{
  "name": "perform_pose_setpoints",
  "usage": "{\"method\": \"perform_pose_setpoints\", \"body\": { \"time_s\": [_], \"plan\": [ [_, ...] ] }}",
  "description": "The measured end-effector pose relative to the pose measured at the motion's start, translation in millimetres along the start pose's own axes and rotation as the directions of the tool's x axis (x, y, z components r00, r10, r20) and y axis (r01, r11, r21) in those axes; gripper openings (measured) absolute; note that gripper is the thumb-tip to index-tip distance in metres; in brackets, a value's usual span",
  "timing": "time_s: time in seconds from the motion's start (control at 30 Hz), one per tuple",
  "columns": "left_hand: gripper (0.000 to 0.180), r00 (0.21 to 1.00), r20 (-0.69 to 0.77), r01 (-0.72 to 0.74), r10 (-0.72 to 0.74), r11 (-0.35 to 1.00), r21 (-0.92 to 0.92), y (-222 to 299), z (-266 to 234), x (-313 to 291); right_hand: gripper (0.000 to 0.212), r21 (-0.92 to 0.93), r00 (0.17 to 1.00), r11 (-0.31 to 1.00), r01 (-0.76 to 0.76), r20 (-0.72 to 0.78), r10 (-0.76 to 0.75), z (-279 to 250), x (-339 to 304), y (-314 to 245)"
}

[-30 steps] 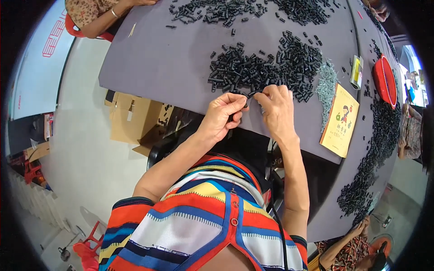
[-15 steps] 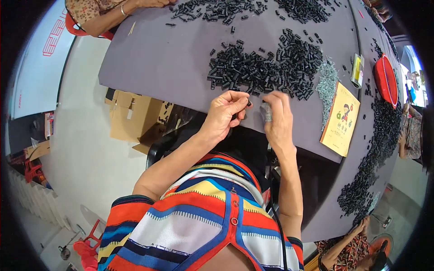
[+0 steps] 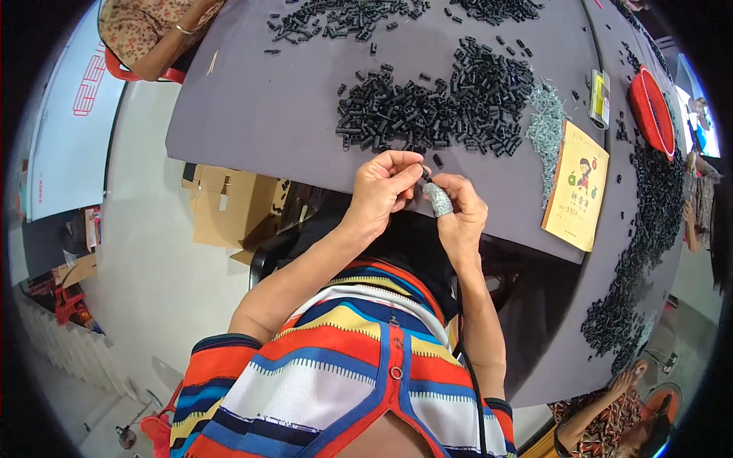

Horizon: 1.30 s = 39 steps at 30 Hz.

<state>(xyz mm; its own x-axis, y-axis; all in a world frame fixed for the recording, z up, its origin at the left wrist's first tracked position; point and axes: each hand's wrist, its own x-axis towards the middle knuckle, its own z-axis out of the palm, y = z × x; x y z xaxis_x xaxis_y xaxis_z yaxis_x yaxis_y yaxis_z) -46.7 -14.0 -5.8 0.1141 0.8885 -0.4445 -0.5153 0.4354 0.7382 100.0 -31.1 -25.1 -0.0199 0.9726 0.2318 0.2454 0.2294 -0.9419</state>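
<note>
My left hand (image 3: 378, 191) pinches a small black plastic piece (image 3: 425, 174) between thumb and forefinger, just past the table's near edge. Close against that piece, my right hand (image 3: 463, 217) has its fingers bent around a silvery speckled clump (image 3: 439, 200); whether this is held or covers a finger, I cannot tell. Its tip meets the black piece between my fingertips. Beyond both hands lies a heap of short black tubular pieces (image 3: 405, 114). Right of that heap is a strip of tiny silvery parts (image 3: 547, 118).
A yellow booklet (image 3: 576, 187) lies on the grey table (image 3: 252, 107) at right, near a clear-and-yellow packet (image 3: 599, 99) and a red basket (image 3: 651, 114). More black pieces (image 3: 645, 252) spread along the right side. Co-workers sit at upper left and lower right. An open cardboard box (image 3: 229, 210) stands below the left edge.
My right hand has come down and left, bringing the silvery clump against the black piece. My left hand keeps its pinch. The view has shifted slightly; the co-worker's arm at upper left has drawn back.
</note>
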Motion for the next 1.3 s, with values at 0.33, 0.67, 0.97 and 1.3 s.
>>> {"method": "perform_pose_setpoints", "body": {
  "time_s": [0.33, 0.67, 0.97, 1.3],
  "plan": [
    [0.015, 0.998, 0.06, 0.011, -0.011, 1.0, -0.005, 4.3, 2.7, -3.6, 0.016, -0.014, 0.999, 1.0, -0.022, -0.029, 0.021, 1.0, 1.4, -5.6],
    [0.016, 1.0, 0.001, 0.018, -0.018, 1.0, 0.026, 1.0, 0.5, -0.8, 0.018, 0.164, 0.977, 0.964, -0.209, -0.011, 0.214, 5.0, 3.2, -18.7],
    [0.013, 0.998, -0.006, -0.057, 0.057, 0.998, 0.027, -6.0, 0.1, 0.1, 0.018, 0.389, 0.932, 0.849, -0.357, 0.088, 0.352, 0.8, 9.7, -17.9],
    [0.012, 0.981, 0.029, -0.195, 0.193, 0.979, 0.056, -14.9, 4.6, 2.2, 0.017, 0.393, 0.902, 0.814, -0.428, 0.133, 0.41, -1.3, 17.6, -17.8]
  ]
}}
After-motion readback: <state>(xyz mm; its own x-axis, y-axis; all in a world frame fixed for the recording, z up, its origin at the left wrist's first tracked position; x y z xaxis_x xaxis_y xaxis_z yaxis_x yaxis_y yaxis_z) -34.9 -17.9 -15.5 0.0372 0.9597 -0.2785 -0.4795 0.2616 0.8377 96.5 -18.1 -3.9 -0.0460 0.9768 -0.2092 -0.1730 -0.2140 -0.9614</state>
